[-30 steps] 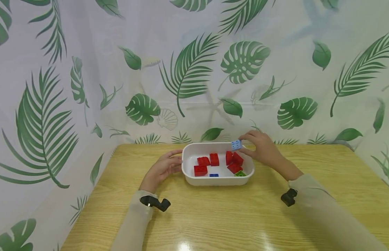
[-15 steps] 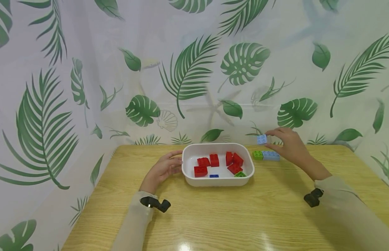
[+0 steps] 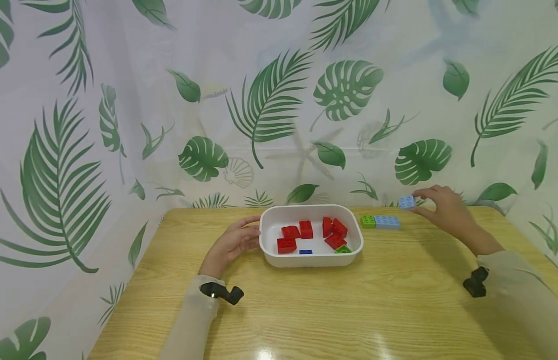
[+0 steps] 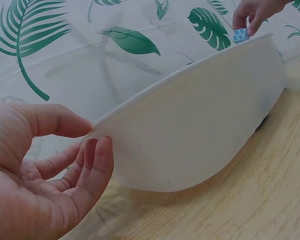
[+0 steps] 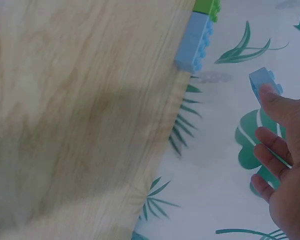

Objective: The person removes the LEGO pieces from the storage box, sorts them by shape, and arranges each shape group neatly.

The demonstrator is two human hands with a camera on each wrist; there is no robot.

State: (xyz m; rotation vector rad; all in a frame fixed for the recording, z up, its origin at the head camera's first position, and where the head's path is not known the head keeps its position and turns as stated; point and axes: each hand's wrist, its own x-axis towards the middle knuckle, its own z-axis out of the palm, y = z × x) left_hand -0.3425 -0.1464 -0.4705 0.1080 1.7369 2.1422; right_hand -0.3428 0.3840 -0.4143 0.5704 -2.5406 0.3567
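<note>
My right hand (image 3: 450,210) pinches a light blue toy brick (image 3: 407,202) with studs between thumb and fingers, raised near the table's back edge. In the right wrist view the same brick (image 5: 264,82) sticks out past the thumb, the other fingers loosely bent. At the left end of a white plastic bin (image 3: 315,261), my left hand (image 3: 231,245) touches the rim and outer wall with relaxed fingers. Inside the bin lie several red bricks (image 3: 286,245), a dark blue brick (image 3: 306,252) and a green brick (image 3: 343,249).
Right of the bin, a green brick (image 3: 368,222) and a longer light blue brick (image 3: 387,222) stand end to end near the back of the wooden table (image 3: 315,310). A leaf-patterned white curtain (image 3: 279,125) hangs behind the table.
From above the bin's right end, my right hand has carried the light blue brick rightward, past the green and light blue bricks. My left hand and the bin have stayed put.
</note>
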